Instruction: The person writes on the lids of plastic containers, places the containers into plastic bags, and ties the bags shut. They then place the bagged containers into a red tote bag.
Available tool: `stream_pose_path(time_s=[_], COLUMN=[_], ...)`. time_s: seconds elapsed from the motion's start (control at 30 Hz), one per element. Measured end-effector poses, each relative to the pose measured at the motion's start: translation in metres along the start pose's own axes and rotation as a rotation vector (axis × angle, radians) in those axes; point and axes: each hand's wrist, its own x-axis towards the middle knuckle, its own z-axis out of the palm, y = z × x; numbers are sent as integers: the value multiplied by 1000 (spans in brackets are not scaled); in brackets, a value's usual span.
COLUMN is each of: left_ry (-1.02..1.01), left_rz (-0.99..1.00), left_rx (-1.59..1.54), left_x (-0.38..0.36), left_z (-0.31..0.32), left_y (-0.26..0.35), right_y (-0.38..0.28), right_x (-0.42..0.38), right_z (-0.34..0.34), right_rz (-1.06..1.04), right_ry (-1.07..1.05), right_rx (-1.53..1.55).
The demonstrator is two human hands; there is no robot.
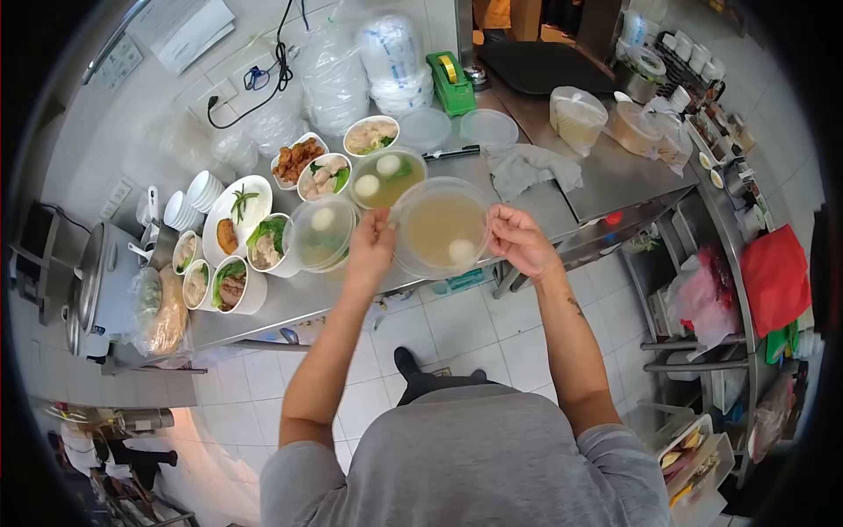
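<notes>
A round clear plastic soup bowl (432, 230) with pale broth and a white ball in it is between my hands at the counter's front edge. My right hand (523, 241) pinches its right rim between thumb and fingers. On the opposite side, my left hand (372, 248) has its fingers closed at the left rim. Just left of that hand stands a lidded soup bowl (318, 235) with a white ball and greens inside. Behind the two, another soup bowl (399, 189) holds two white balls and green leaves.
White bowls of meat and greens (235, 285) stand left on the steel counter (544, 211). Clear lids (490, 128), a black marker (451, 152), a grey cloth (530, 169) and a green tape dispenser (450, 85) lie behind. A bagged container (577, 119) sits right.
</notes>
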Motion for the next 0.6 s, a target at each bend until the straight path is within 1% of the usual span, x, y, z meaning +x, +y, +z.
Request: stream_pose_path(time_s=[0.07,0.1,0.17,0.27,0.37,0.47,0.57,0.6], left_ry=[201,237,338,373,383,268,179,161], left_rz=[261,321,483,493,494,403,382,394], left_rx=[208,304,399,487,515,690,824,867], left_x=[8,7,20,11,16,13,16,19], left_z=[19,17,35,42,47,45,44,42], left_y=[-21,-30,-44,-35,-32,-22,-22,-21], right_y=[-10,-1,-6,30,30,27,33,34], right_x=[-3,-1,11,42,70,80,83,86], right_z=[-1,5,-1,-22,-14,-5,-11,-13], right_rz=[117,91,23,-168,-53,41,-17,0], right_ry=[139,262,505,611,656,688,607,603], right_rx=[-232,-290,-513,-1005,-1104,-1178,-984,-981])
